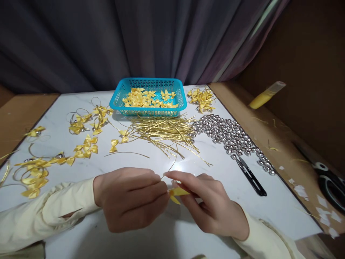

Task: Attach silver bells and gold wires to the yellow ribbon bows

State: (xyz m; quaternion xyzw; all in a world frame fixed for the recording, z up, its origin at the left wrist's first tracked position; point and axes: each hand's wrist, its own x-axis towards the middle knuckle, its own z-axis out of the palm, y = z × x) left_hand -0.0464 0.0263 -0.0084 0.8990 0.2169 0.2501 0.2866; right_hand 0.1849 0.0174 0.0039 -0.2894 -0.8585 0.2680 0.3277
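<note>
My left hand (134,199) is closed, its fingertips pressed on the edge of a small yellow ribbon bow (178,192). From the right, my right hand (212,203) meets it in a pinch, index finger and thumb at a thin gold wire (172,163) that rises from between the fingers just above the bow. The fingers partly hide where wire and bow meet. Beyond the hands lies a loose pile of gold wire ties (164,127). One single gold wire (126,153) rests apart, in front of my left hand.
A blue plastic basket (148,112) holds yellow bows at the back. Silver beads (229,135) spread on the right, with black tweezers (250,176) beside them. Bows with wire loops (35,176) lie left, more (202,99) back right. Black-handled scissors (331,187) sit at far right.
</note>
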